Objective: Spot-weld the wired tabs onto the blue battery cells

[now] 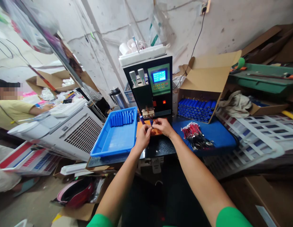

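Note:
A black spot welder (136,97) with a lit blue screen stands in front of me. Its copper electrodes (148,111) point down at a blue battery cell (151,121) between my hands. My left hand (143,135) is closed, its fingertips at the lower part of a cell; a second blue cell (142,119) rises just behind it. My right hand (163,126) pinches close beside the cell under the electrodes; whatever is between its fingertips is too small to make out. Both hands are over an orange base (158,131) on the dark bench.
Left of the welder is a blue tray (115,142) with several blue cells. At right, an open cardboard box (203,86) holds stacked cells, and red-and-black wire leads (195,135) lie on a blue mat (222,137). A person (14,110) is at far left, behind an air cooler (75,135).

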Motion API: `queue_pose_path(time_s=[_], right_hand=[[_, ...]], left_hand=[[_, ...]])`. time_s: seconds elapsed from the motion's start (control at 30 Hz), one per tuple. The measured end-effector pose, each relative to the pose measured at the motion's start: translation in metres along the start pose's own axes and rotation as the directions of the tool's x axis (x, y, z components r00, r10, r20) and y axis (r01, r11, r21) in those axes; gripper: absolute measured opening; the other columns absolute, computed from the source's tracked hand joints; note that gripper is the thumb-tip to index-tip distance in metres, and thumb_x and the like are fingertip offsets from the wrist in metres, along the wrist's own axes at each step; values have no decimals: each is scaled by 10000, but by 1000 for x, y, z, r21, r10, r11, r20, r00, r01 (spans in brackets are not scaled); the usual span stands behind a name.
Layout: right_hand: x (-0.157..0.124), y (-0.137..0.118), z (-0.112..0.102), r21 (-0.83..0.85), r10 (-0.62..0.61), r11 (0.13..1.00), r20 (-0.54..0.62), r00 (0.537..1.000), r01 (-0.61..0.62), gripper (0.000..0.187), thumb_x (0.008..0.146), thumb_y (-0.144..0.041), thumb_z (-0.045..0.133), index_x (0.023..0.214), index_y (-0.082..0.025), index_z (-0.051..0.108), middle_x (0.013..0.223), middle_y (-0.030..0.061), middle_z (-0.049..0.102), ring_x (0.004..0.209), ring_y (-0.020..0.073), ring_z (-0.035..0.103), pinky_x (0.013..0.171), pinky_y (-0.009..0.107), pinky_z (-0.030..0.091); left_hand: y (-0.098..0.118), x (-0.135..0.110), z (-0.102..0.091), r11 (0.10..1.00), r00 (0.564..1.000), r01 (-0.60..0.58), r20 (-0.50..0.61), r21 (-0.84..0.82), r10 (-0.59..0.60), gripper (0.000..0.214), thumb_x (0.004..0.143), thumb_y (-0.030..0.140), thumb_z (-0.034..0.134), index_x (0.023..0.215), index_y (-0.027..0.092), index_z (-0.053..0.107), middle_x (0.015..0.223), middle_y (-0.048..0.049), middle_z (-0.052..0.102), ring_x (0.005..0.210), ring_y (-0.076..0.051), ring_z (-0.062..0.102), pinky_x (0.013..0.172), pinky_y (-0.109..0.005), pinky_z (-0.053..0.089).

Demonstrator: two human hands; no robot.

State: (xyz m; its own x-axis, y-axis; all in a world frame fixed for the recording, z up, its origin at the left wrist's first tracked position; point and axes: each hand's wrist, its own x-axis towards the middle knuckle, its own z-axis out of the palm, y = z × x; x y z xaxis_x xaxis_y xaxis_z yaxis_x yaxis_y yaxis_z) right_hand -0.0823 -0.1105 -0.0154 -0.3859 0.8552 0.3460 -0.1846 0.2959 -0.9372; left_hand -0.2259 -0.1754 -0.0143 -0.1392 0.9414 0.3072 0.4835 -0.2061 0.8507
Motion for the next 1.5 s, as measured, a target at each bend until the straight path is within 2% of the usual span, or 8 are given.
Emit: queue_pose_path(time_s=[0.23, 0.33, 0.43, 0.53, 0.73, 1.03, 1.17, 1.5], right_hand=[[0, 3, 0, -22, 13, 1000, -85, 996, -15, 219, 660, -383, 652, 631, -168, 623, 601, 0, 596, 582, 139, 519, 590, 266, 414], [1, 4, -1, 90, 94, 993, -160, 983, -80, 244, 663, -415, 648, 616, -182, 593, 542, -6, 564, 504, 127, 480, 502, 249, 374], [2, 5, -2, 157, 153, 980, -210, 966, -121, 268, 648, -442, 664, 627, -187, 581, 537, -1, 569, 472, 122, 468, 450, 238, 343], [4, 6, -2, 154, 157, 981, -250, 955, -121, 277, 638, -451, 670, 635, -188, 584, 546, -1, 569, 473, 121, 471, 437, 231, 331], [5, 6, -2, 181, 152, 978, -293, 944, -101, 287, 650, -448, 677, 599, -193, 557, 528, -15, 542, 465, 113, 459, 444, 228, 333], [7, 8, 0, 137, 149, 984, -305, 941, -111, 298, 658, -467, 660, 582, -199, 555, 494, -18, 516, 476, 124, 463, 448, 238, 333], [8, 8, 1, 111, 134, 988, -306, 943, -104, 299, 657, -475, 650, 582, -203, 553, 486, -13, 512, 487, 134, 479, 446, 237, 341], [9, 10, 0, 75, 131, 991, -305, 943, -113, 289, 663, -476, 635, 615, -200, 562, 519, -6, 536, 510, 142, 510, 451, 235, 352]], left_hand=[[7, 2, 1, 993, 993, -104, -45, 56, 106, 138, 869, 299, 561, 812, 174, 554, 760, -16, 594, 704, -145, 569, 668, -269, 462], [6, -3, -2, 941, 956, -259, -80, 219, 282, 85, 857, 259, 596, 889, 181, 610, 980, -74, 627, 962, -203, 609, 854, -340, 504], [-1, -3, -2, 880, 929, -360, 28, 311, 370, 275, 844, 203, 611, 1117, 203, 639, 1271, -120, 569, 1232, -253, 532, 1033, -412, 456], [-11, 1, 1, 873, 924, -383, 146, 303, 355, 433, 847, 154, 575, 1277, 202, 581, 1278, -127, 588, 1199, -248, 567, 1033, -420, 466], [-16, 1, 4, 935, 952, -305, 80, 181, 296, 493, 812, 96, 530, 1300, 169, 541, 1080, -101, 661, 907, -180, 650, 848, -331, 539], [-1, 12, 0, 999, 1000, 5, -14, -39, -6, 311, 863, 423, 617, 995, 151, 691, 600, 16, 589, 545, -124, 566, 540, -221, 446], [-2, 23, -1, 999, 999, -34, -26, -17, 34, 270, 803, 405, 668, 837, 145, 732, 635, -2, 604, 552, -112, 522, 531, -220, 409], [-1, 27, 5, 996, 998, -56, 6, -76, 57, 276, 821, 357, 638, 957, 134, 727, 833, -52, 728, 729, -168, 636, 669, -255, 504]])
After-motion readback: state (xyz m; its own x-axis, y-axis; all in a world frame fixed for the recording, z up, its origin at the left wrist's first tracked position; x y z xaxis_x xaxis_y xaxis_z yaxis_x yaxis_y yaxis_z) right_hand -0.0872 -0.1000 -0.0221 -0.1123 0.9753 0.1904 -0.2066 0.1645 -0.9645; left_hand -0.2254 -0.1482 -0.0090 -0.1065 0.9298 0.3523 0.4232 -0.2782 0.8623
